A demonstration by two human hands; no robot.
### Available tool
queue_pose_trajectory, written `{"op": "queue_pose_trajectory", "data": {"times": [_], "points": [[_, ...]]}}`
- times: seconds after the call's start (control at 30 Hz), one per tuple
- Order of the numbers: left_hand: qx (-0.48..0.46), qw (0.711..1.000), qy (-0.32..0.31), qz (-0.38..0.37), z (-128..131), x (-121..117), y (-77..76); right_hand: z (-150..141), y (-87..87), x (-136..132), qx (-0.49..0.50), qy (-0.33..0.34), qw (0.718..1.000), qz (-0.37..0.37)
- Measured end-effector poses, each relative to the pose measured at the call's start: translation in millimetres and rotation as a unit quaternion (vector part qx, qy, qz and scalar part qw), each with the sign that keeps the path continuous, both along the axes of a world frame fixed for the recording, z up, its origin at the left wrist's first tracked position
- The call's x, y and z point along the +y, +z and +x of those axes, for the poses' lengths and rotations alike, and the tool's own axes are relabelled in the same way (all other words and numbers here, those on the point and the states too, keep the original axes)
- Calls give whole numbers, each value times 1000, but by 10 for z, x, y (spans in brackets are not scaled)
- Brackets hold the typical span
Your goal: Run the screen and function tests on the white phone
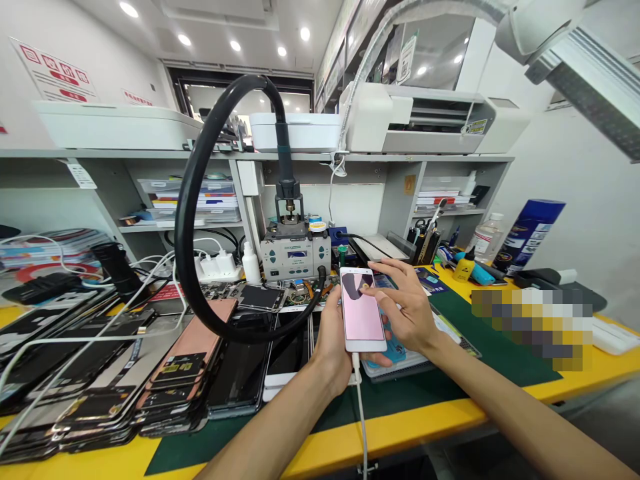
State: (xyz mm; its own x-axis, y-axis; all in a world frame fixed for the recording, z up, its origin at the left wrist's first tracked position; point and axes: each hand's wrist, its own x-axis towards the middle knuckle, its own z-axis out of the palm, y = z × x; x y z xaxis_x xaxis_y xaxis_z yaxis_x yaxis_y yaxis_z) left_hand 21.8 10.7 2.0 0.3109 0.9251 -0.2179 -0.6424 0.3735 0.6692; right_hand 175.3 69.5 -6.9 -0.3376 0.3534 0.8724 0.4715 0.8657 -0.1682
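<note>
A white smartphone with a lit pinkish screen and a dark shape at its top is cradled upright in my left hand, the fingers wrapped behind it. From its lower end a white charging cable hangs over the bench's front edge. My right hand reaches in from the right, fingers apart and holding nothing. One fingertip is at the upper part of the screen; whether it presses cannot be made out. Beneath the hands, partly hidden, is a clear plastic case with blue contents.
Stacked phone screens and panels cover the left side. A grey soldering station with a looping black hose stands behind. To the right are a yellow bottle, a blue spray can and a green mat.
</note>
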Motion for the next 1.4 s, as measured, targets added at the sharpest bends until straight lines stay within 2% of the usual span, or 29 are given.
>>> {"op": "queue_pose_trajectory", "data": {"times": [0.97,1.4], "points": [[13,1000,7,-14,8,-30,42,-13,7,-37,-28,28,999,13],[5,1000,2,3,3,-20,11,-5,10,-23,-2,33,999,22]]}}
